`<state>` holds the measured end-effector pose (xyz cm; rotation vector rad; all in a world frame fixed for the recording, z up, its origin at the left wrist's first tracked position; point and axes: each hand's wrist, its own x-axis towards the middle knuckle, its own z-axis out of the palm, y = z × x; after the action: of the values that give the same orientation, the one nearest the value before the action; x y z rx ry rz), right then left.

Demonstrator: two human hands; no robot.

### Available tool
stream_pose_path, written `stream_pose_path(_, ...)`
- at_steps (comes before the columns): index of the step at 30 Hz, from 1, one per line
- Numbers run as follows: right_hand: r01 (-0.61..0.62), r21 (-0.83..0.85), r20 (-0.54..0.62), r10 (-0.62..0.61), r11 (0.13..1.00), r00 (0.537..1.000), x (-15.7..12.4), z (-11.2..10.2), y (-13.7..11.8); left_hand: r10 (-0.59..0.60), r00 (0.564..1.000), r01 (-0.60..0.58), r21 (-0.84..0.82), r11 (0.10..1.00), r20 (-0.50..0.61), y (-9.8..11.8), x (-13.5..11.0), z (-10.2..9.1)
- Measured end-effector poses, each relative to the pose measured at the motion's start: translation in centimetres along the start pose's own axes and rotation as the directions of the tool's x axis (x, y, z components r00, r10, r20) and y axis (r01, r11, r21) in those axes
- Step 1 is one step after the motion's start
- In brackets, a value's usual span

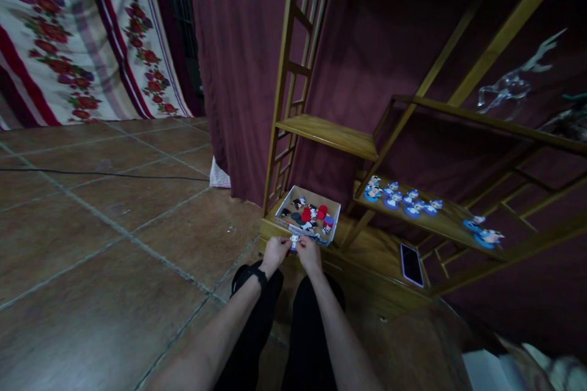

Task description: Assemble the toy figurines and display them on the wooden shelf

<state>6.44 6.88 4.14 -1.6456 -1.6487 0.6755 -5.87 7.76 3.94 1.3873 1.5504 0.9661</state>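
The left hand (275, 252) and right hand (309, 253) meet, fingertips pinching one small figure (294, 241) between them to steady it. It is just near of the box (316, 197) of more. A row of figures (403, 200) stands on the right shelf (443, 223).

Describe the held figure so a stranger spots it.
Find the wooden shelf unit against the maroon curtain. An open box of figures sits at its foot; before it, this figure alone is pinched between the left hand and right hand.

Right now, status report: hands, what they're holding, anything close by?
Grip shut, left hand and right hand together on a small figure. Just beyond, box of figures on the low shelf. To the right, phone lying apart.
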Motion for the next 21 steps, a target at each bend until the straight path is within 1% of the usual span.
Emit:
stream_pose_path(3, -0.037, 0.015, -0.013, 0.037, 0.999, 0.999, 0.2, 0.0, -0.2, -0.033, 0.999, 0.032, -0.070, 0.997, -0.004, 0.1, 0.2, 0.0)
stream_pose_path(8, -0.035, 0.039, -0.033, 0.037, 0.999, 0.999, 0.6, 0.2, -0.3, -0.055, 0.998, 0.053, -0.144, 0.988, -0.009, 0.4, 0.2, 0.0)
stream_pose_path(13, -0.076, -0.040, -0.047, 0.074, 0.996, 0.996, 0.8, 0.7, -0.3, -0.055, 0.998, 0.053, -0.068, 0.996, -0.031, 0.8, -0.2, -0.1)
stream_pose_path(17, -0.077, -0.028, -0.048, 0.076, 0.997, 0.996, 0.9, 1.0, -0.3, -0.046, 0.997, 0.045, -0.022, 0.999, -0.058, 0.7, -0.2, -0.1)
stream_pose_path(19, -0.067, -0.014, -0.053, 0.066, 0.998, 0.996, 1.0, 1.1, -0.2, -0.035, 0.998, 0.032, -0.061, 0.998, -0.057, 0.4, -0.1, 0.0)
stream_pose_path(21, -0.052, 0.013, -0.067, 0.053, 0.999, 0.996, 1.1, 1.1, -0.2, -0.030, 0.999, 0.025, -0.162, 0.986, -0.030, 0.1, 0.1, 0.1)
